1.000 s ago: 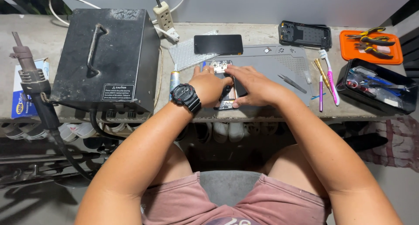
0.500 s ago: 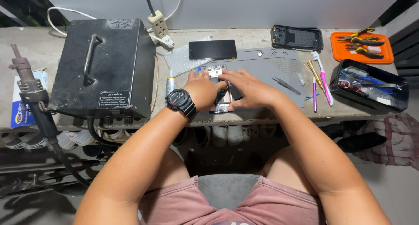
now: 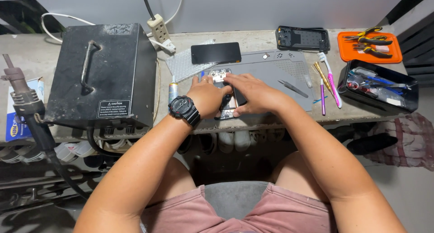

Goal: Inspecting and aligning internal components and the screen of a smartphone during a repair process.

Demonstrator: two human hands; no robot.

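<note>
An opened phone (image 3: 221, 95) is laid on a work mat (image 3: 271, 68) at the middle of the tabletop (image 3: 253, 38), and it is covered by the left hand (image 3: 209, 96) and the right hand (image 3: 253, 95), which meet over it. Behind it a screen panel (image 3: 215, 53) is set on a bubble-wrap sheet (image 3: 181, 68). To the left a metal box (image 3: 101, 74) is placed (a power strip (image 3: 159, 31) behind it). To the right, tweezers (image 3: 293, 88) rest on the mat, a toothbrush (image 3: 332, 81) beside it, then a tool bin (image 3: 377, 86); behind are a phone frame (image 3: 302, 38) and a tray (image 3: 370, 47).
</note>
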